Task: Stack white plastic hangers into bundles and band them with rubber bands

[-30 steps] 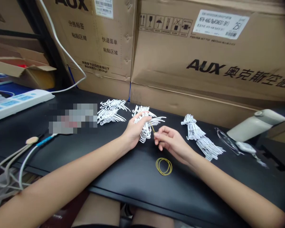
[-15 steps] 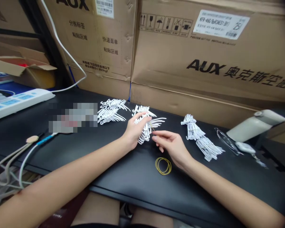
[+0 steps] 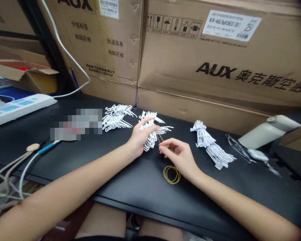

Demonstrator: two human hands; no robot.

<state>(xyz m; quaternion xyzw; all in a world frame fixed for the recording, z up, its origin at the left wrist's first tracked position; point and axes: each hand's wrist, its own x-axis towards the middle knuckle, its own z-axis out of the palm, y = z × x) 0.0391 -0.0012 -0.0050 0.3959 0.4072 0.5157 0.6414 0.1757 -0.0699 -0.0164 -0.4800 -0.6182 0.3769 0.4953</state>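
Observation:
My left hand [image 3: 139, 138] is closed round a bundle of small white hooks [image 3: 153, 132], held just above the black table [image 3: 130, 180]. My right hand [image 3: 177, 154] pinches a yellow rubber band [image 3: 161, 137] that stretches up to the bundle. Several more yellow rubber bands [image 3: 172, 174] lie in a ring on the table just below my right hand.
Another bunch of white hooks [image 3: 115, 118] lies left of the held one, and a tied bunch [image 3: 212, 145] lies to the right. Large cardboard boxes [image 3: 215, 67] stand along the back. A beige device [image 3: 268, 132] sits at far right, cables [image 3: 12, 170] at front left.
My right hand moved in close to the bundle, then drew back a little toward me, pulling the rubber band taut. My left hand keeps its hold.

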